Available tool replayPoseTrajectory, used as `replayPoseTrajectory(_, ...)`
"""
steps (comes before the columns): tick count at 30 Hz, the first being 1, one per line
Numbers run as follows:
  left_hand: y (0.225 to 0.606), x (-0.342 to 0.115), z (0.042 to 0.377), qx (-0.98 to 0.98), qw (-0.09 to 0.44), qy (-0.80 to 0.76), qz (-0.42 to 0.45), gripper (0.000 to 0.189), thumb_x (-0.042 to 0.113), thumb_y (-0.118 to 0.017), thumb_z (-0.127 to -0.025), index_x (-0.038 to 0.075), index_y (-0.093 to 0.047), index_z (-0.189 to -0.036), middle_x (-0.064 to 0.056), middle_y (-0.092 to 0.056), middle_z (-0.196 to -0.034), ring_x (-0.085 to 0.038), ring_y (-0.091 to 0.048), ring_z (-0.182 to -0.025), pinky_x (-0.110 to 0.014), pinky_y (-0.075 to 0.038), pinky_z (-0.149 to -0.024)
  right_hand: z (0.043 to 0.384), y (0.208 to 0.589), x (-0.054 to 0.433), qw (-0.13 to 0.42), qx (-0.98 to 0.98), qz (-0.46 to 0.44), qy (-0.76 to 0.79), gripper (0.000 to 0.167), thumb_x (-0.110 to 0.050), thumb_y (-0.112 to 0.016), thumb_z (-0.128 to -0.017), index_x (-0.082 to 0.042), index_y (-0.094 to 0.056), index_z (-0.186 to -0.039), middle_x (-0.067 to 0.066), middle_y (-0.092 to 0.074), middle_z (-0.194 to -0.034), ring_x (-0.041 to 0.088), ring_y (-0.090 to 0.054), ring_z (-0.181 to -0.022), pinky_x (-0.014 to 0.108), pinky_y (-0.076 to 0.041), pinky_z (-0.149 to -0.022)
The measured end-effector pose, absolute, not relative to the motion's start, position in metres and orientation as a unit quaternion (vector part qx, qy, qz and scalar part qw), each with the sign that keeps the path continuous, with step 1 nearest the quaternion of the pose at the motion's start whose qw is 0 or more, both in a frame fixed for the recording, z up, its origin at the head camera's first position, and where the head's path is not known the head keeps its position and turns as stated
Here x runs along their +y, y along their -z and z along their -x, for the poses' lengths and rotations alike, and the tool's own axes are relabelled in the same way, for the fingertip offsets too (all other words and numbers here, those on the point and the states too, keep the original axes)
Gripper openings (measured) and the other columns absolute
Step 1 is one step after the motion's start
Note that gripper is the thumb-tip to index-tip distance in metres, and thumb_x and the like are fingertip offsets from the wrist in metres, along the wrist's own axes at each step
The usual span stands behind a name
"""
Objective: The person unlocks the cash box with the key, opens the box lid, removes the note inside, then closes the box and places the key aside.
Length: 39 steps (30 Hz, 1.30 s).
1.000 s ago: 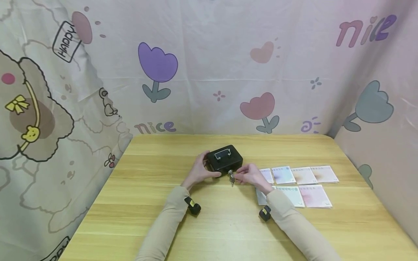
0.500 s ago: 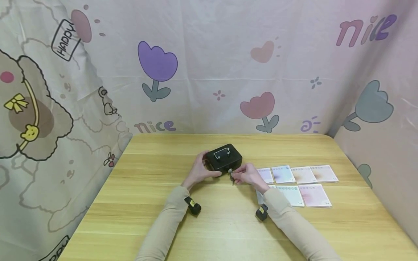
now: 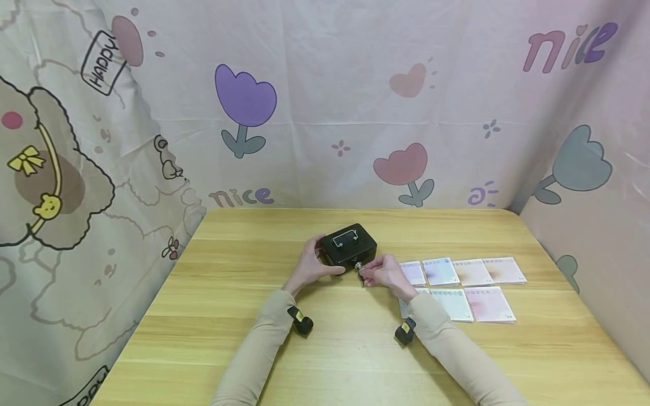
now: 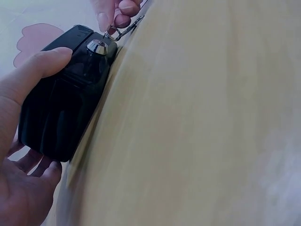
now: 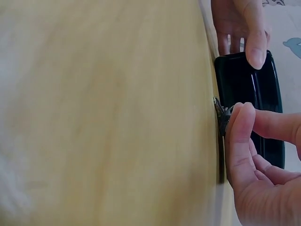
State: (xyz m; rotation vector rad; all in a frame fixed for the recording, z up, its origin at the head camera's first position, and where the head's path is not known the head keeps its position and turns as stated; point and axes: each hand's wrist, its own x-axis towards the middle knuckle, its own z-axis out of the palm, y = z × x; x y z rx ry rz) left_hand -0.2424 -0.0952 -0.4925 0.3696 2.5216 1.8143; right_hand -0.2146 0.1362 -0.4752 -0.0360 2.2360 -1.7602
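A black metal cash box (image 3: pixel 350 243) with a wire handle (image 3: pixel 346 238) on its closed lid sits on the table. My left hand (image 3: pixel 311 265) grips its left end, thumb (image 4: pixel 56 59) on the front face and fingers around the far corner. A silver lock (image 4: pixel 98 46) stands out from the front in the left wrist view. Beside it, my right hand (image 3: pixel 387 273) pinches a small bunch of keys (image 5: pixel 223 117) between thumb and fingertips. The key ring (image 4: pixel 113 33) hangs close to the lock; whether a key sits in it, I cannot tell.
Banknotes lie in two rows to the right of the box, among them a blue note (image 3: pixel 440 272) and a pink note (image 3: pixel 490 304). My right forearm partly covers the nearer row. A printed cloth (image 3: pixel 325 113) hangs behind the wooden table (image 3: pixel 228 248).
My right hand has shifted slightly left, closer to the lock, and its fingers now cover more of the keys. The left hand and the cash box stay in place.
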Motion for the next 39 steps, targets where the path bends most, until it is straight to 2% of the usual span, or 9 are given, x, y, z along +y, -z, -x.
replayPoseTrajectory(9,0.493,-0.095,0.242,0.808,0.002,-0.577,-0.116,0.108,0.018,-0.094,-0.064,0.003,-0.033,-0.151,-0.022,-0.045,-0.147,-0.037,-0.049,-0.139,-0.048,-0.039,-0.122,0.214,0.477,0.138,0.143,0.778,0.021,0.611,0.02,0.0,-0.073,-0.086,0.015,-0.07,-0.099,0.015,-0.076,-0.079,0.008,-0.064,-0.056,0.019,-0.06,-0.057)
replayPoseTrajectory(16,0.491,-0.093,0.24,0.812,-0.004,-0.573,-0.109,0.108,0.019,-0.095,-0.064,0.004,-0.033,-0.151,-0.021,-0.044,-0.148,-0.037,-0.048,-0.139,-0.048,-0.039,-0.122,0.213,0.478,0.134,0.122,0.766,-0.002,0.631,0.017,0.006,-0.071,-0.083,0.015,-0.067,-0.096,0.008,-0.073,-0.072,0.007,-0.063,-0.054,0.017,-0.058,-0.054)
replayPoseTrajectory(24,0.492,-0.093,0.238,0.807,-0.003,-0.582,-0.098,0.108,0.017,-0.094,-0.064,0.003,-0.032,-0.152,-0.022,-0.044,-0.147,-0.038,-0.049,-0.138,-0.048,-0.039,-0.122,0.211,0.476,0.132,0.113,0.757,-0.013,0.644,0.023,0.007,-0.071,-0.083,0.016,-0.063,-0.103,0.018,-0.073,-0.081,0.008,-0.064,-0.055,0.02,-0.06,-0.055)
replayPoseTrajectory(29,0.492,-0.093,0.239,0.808,-0.004,-0.581,-0.098,0.108,0.018,-0.094,-0.064,0.003,-0.032,-0.152,-0.022,-0.043,-0.148,-0.038,-0.049,-0.138,-0.048,-0.039,-0.122,0.211,0.481,0.128,0.053,0.811,-0.004,0.583,0.014,0.003,-0.075,-0.081,0.008,-0.07,-0.093,0.013,-0.073,-0.076,0.009,-0.063,-0.053,0.024,-0.061,-0.054)
replayPoseTrajectory(34,0.491,-0.093,0.239,0.809,-0.004,-0.58,-0.098,0.109,0.018,-0.094,-0.065,0.001,-0.031,-0.152,-0.022,-0.041,-0.149,-0.037,-0.048,-0.139,-0.047,-0.039,-0.122,0.209,0.48,0.124,-0.006,0.861,0.018,0.507,0.008,0.002,-0.076,-0.078,0.002,-0.073,-0.085,0.014,-0.075,-0.076,0.011,-0.065,-0.052,0.026,-0.059,-0.052)
replayPoseTrajectory(39,0.489,-0.093,0.238,0.818,-0.011,-0.567,-0.095,0.108,0.02,-0.094,-0.064,0.002,-0.033,-0.151,-0.022,-0.043,-0.148,-0.038,-0.049,-0.137,-0.049,-0.041,-0.12,0.208,0.479,0.122,-0.027,0.886,0.007,0.463,0.007,-0.002,-0.078,-0.077,-0.003,-0.075,-0.083,0.01,-0.077,-0.077,0.008,-0.065,-0.052,0.022,-0.055,-0.052)
